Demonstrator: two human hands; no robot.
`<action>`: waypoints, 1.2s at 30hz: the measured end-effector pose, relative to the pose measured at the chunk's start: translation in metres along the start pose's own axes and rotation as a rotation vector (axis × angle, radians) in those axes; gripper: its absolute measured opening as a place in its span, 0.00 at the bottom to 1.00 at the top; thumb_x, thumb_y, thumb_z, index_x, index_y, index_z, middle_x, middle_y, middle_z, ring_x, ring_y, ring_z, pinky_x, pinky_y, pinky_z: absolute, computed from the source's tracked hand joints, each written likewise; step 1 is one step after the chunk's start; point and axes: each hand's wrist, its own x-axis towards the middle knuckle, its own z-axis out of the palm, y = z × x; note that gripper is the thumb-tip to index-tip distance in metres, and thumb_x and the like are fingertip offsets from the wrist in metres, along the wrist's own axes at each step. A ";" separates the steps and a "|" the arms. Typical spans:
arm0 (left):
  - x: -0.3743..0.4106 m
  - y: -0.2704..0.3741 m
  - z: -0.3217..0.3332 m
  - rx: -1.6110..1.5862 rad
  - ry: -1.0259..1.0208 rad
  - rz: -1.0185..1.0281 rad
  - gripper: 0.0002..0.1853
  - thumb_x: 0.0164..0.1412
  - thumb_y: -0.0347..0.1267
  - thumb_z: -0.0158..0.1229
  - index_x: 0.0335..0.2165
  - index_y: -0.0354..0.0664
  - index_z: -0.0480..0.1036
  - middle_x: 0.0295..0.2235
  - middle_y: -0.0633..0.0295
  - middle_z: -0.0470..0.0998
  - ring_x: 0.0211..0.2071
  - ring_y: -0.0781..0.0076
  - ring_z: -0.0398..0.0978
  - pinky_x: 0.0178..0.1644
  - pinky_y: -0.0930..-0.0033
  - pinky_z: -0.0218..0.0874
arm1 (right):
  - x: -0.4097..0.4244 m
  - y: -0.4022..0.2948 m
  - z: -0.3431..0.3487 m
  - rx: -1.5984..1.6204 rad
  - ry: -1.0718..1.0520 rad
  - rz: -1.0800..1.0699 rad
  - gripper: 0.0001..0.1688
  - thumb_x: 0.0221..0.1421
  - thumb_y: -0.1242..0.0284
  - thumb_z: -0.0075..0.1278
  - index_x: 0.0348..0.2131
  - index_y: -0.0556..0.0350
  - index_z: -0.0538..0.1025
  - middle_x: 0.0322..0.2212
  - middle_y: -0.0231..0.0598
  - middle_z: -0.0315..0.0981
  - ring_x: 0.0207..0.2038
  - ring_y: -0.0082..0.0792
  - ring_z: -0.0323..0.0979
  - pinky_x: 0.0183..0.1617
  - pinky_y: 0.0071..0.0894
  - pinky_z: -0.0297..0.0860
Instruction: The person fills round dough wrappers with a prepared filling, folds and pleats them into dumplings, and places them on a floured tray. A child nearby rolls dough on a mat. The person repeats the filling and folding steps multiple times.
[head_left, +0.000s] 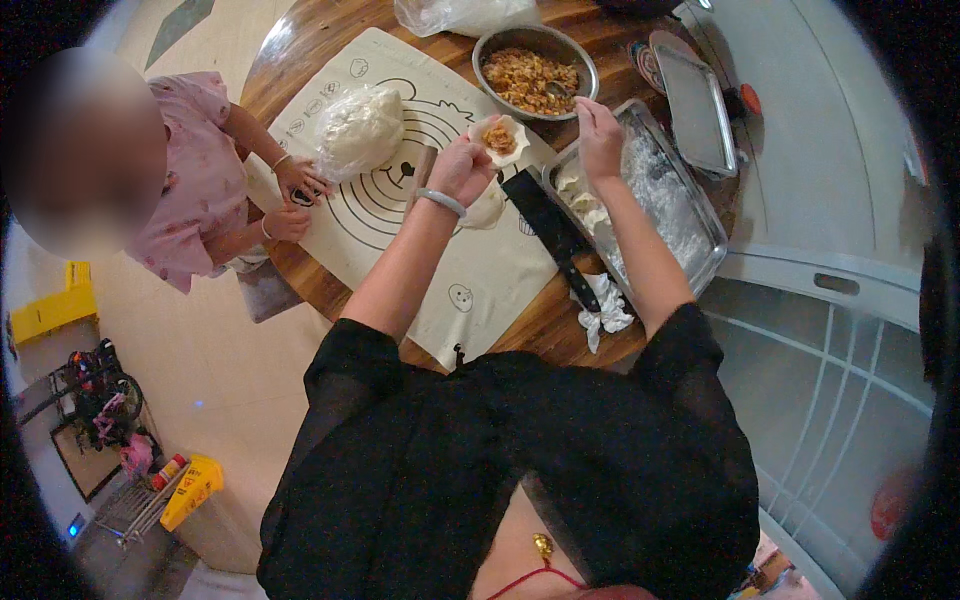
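Observation:
My left hand (459, 171) pinches a round dough wrapper (517, 152) by its edge. A portion of chopped filling (498, 139) sits in the wrapper's middle. At the right rim of a metal bowl (480, 84), the fingertips of my right hand (602, 142) are closed on what looks like the handle of a spoon (556, 89). The spoon's head rests in the filling mixture (521, 71). A rolling pin (424, 166) lies partly hidden behind my left hand. Beneath that hand, a flat piece of dough (486, 212) rests on the printed mat (510, 277).
A black-bladed cleaver (544, 217) lies between the mat and a floured metal tray (660, 172) holding several dumplings (581, 201). Crumpled tissue (609, 311) is by its handle. Plastic-covered dough (360, 131) sits near another person's hands (296, 184). A smaller tray (694, 105) leans at right.

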 end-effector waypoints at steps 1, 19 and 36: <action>-0.005 0.001 0.002 0.002 -0.041 -0.018 0.28 0.44 0.14 0.34 0.48 0.29 0.60 0.47 0.49 0.66 0.48 0.60 0.66 0.55 0.64 0.57 | 0.005 0.020 0.007 -0.074 -0.064 -0.008 0.13 0.52 0.72 0.43 0.36 0.55 0.75 0.32 0.46 0.74 0.36 0.42 0.71 0.43 0.38 0.66; -0.107 -0.015 0.027 -0.005 0.022 -0.232 0.17 0.62 0.35 0.43 0.45 0.35 0.64 0.43 0.57 0.70 0.45 0.67 0.69 0.52 0.65 0.60 | -0.115 -0.117 -0.065 0.108 -0.214 -0.532 0.21 0.36 0.77 0.60 0.35 0.46 0.73 0.35 0.37 0.64 0.40 0.40 0.63 0.46 0.37 0.61; -0.138 -0.036 0.035 -0.091 0.081 -0.250 0.14 0.59 0.31 0.48 0.43 0.36 0.66 0.41 0.58 0.72 0.43 0.67 0.70 0.51 0.66 0.61 | -0.147 -0.124 -0.080 0.276 -0.316 -0.463 0.21 0.38 0.85 0.55 0.36 0.51 0.72 0.32 0.38 0.66 0.36 0.37 0.68 0.35 0.30 0.69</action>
